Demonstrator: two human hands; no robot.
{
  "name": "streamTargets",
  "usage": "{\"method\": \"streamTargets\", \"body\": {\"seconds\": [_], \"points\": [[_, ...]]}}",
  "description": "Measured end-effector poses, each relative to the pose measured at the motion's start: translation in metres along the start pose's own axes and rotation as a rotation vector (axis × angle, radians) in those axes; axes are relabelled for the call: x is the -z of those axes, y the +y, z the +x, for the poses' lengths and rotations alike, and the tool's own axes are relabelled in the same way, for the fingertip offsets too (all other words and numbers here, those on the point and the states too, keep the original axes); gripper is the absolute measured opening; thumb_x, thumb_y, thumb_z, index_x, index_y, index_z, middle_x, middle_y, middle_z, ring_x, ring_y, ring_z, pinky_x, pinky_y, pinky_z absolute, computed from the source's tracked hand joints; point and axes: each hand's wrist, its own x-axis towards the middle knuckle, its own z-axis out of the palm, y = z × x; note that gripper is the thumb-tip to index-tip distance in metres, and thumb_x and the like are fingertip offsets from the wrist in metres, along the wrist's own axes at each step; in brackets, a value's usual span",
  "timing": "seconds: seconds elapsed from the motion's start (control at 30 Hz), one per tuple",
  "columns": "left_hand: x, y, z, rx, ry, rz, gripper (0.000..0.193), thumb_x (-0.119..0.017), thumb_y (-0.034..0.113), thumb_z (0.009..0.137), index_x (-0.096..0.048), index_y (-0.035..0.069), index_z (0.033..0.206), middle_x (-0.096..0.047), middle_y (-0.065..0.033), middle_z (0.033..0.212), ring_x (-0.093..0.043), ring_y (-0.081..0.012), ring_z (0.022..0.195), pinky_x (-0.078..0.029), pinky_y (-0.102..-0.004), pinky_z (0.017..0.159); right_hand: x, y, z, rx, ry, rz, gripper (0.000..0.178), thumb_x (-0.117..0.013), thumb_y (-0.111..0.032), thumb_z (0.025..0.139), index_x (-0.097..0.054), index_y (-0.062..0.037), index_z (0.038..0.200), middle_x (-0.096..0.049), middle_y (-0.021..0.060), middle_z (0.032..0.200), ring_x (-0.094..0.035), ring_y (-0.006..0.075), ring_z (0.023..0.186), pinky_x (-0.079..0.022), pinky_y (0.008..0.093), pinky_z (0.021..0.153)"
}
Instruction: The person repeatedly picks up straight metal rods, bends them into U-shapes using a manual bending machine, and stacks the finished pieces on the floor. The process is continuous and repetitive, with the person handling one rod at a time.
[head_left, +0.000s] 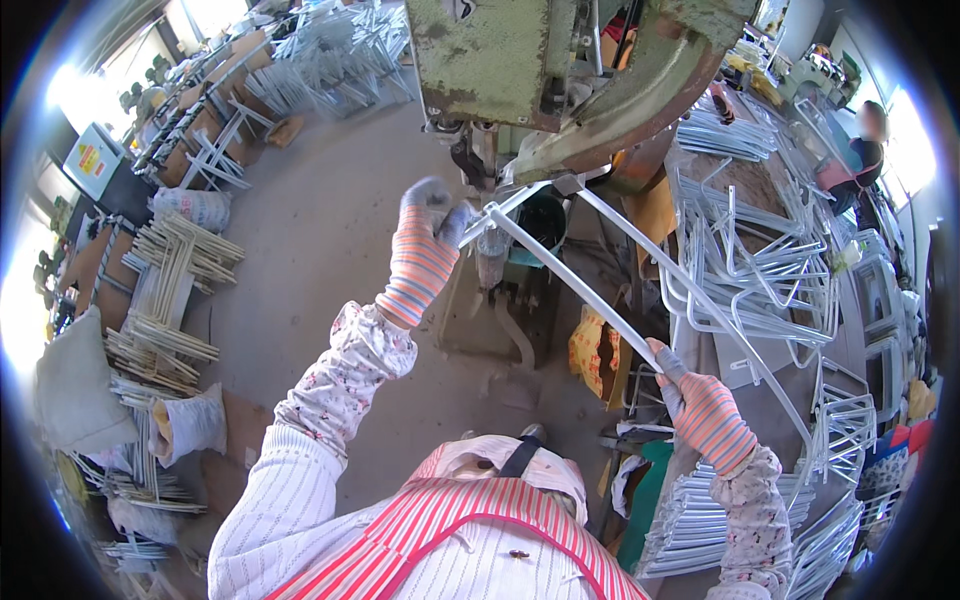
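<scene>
A press machine (540, 70) stands ahead, with a bent metal frame (600, 300) reaching from under it back toward the person. Stacked frames (760, 270) pile up on the right; bundles of rods (165, 300) lie on the floor (320, 230) at left, sacks (190, 420) beside them.

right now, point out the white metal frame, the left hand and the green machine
white metal frame (570, 278), head view, on the long tube between the hands
left hand (428, 225), head view, on the glove's back
green machine (490, 55), head view, on its worn front plate
</scene>
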Motion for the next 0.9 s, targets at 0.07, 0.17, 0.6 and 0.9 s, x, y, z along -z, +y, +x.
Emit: {"method": "streamTargets", "body": {"seconds": [0.07, 0.17, 0.6, 0.9], "points": [[0.003, 0.017, -0.006, -0.015, 0.029, 0.221, 0.039, -0.066, 0.012, 0.086, -0.045, 0.008, 0.118, -0.062, -0.0083, 0.09, -0.058, -0.0159, 0.07, -0.05, -0.03, 0.065, 0.001, -0.001, -0.003, -0.019, -0.001, -0.012, 0.053, -0.052, -0.016, 0.093, -0.038, -0.0314, 0.141, -0.055, 0.0218, 0.064, -0.057, 0.042, 0.061, -0.044, 0.045, 0.056], [-0.002, 0.001, -0.019, -0.185, 0.061, 0.469, 0.036, -0.072, 0.018, 0.081, -0.048, 0.009, 0.107, -0.061, -0.0076, 0.079, -0.058, -0.0227, 0.063, -0.049, -0.0344, 0.062, 0.001, -0.005, -0.003, -0.017, 0.002, -0.031, 0.053, -0.052, -0.017, 0.093, -0.038, -0.0318, 0.141, -0.055, 0.022, 0.064, -0.057, 0.0422, 0.061, -0.044, 0.0454, 0.057], [0.012, 0.018, -0.002, 0.068, -0.446, 0.867, 0.032, -0.052, 0.039, 0.091, -0.055, 0.008, 0.083, -0.062, -0.0161, 0.064, -0.061, -0.0379, 0.062, -0.049, -0.0461, 0.057, -0.02, -0.007, -0.007, -0.096, -0.051, 0.004, 0.053, -0.051, -0.017, 0.093, -0.036, -0.0326, 0.142, -0.054, 0.0226, 0.064, -0.057, 0.0416, 0.062, -0.044, 0.0449, 0.058], [0.015, 0.018, 0.006, 0.05, -0.496, 0.799, 0.026, -0.052, 0.033, 0.09, -0.056, 0.007, 0.087, -0.065, -0.0159, 0.068, -0.064, -0.0373, 0.067, -0.051, -0.0449, 0.062, -0.023, -0.01, -0.006, -0.137, -0.015, 0.034, 0.055, -0.051, -0.018, 0.094, -0.034, -0.0389, 0.141, -0.054, 0.0229, 0.066, -0.055, 0.0435, 0.063, -0.041, 0.0476, 0.059]]}}
